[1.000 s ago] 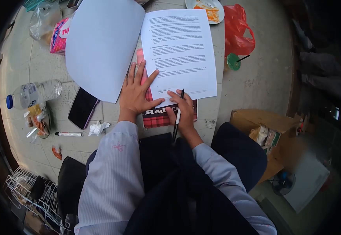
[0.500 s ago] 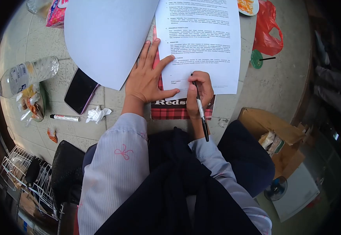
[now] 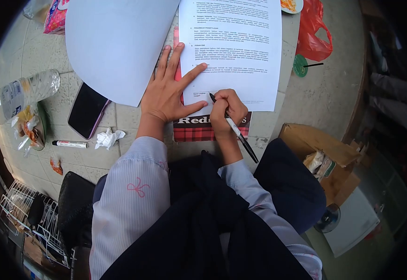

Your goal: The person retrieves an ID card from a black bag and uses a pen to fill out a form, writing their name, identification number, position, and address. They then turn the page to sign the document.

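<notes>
My left hand [image 3: 166, 93] lies flat with its fingers spread, thumb and index finger over the edge of a printed sheet [image 3: 231, 84]. Between the fingers of my right hand [image 3: 230, 112] is a black-and-white pen [image 3: 233, 126], its tip at the lower left of the sheet beside a short line of print. Beneath the paper a red plaid folder or board [image 3: 194, 134] with white lettering shows at its lower edge. A curled blank white page [image 3: 119, 46] lies left of the printed sheet, its edge against my left hand.
On the tabletop to the left are a plastic bottle [image 3: 23, 95], a phone [image 3: 87, 112], a marker [image 3: 70, 144] and crumpled tissue [image 3: 109, 138]. A red plastic bag [image 3: 313, 32] lies at upper right. A cardboard box [image 3: 325, 144] and a wire rack [image 3: 30, 210] stand below table level.
My right hand has moved left across the sheet, bringing the pen tip near the printed line by my left thumb. The whole view has shifted slightly; my left hand stays on the paper.
</notes>
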Tool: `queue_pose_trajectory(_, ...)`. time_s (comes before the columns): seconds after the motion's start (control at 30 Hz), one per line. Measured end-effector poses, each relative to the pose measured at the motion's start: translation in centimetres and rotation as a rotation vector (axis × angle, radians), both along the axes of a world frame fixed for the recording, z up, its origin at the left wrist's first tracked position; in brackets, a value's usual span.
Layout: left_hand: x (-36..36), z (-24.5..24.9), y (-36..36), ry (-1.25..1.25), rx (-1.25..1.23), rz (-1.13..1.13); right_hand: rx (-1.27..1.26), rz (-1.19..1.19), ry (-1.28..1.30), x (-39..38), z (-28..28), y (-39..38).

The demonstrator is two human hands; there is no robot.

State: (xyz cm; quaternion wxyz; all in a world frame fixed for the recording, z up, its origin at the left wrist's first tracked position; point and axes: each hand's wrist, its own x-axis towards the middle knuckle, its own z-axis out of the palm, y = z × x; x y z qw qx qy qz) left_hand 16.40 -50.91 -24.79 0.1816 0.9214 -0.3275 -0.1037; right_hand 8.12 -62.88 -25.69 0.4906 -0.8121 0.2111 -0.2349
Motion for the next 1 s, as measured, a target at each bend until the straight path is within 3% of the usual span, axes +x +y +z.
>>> queue_pose_trajectory(0.03, 0.0, 0.0, 0.0, -0.001, 0.003, 0.003, -0.091, 0.003, -0.064, 0.0, -0.4, 0.0)
queue_pose_trajectory(0.27, 0.0, 0.0, 0.1, -0.060, -0.021, -0.050, -0.056, -0.054, -0.024, -0.1, -0.3, 0.1)
queue_pose_trajectory(0.47, -0.2, -0.4, 0.3, -0.097, -0.044, -0.119, 0.093, 0.037, 0.023, 0.1, -0.2, -0.5)
queue_pose_trajectory(0.6, -0.1, -0.5, 0.4, -0.117, -0.088, -0.159, -0.103, 0.022, 0.033, 0.4, 0.5, 0.0)
queue_pose_trajectory(0.8, -0.1, -0.5, 0.6, -0.119, -0.097, -0.184, -0.135, -0.022, 0.014, 0.5, 0.4, 0.4)
queue_pose_trajectory(0.93, 0.0, -0.3, 0.4, -0.063, -0.096, -0.180, -0.108, -0.028, 0.044, 0.8, 0.4, 0.1)
queue_pose_trajectory(1.0, -0.1, -0.3, 0.4, -0.081, -0.112, -0.166, 0.036, -0.037, 0.066, 0.9, 0.5, -0.4)
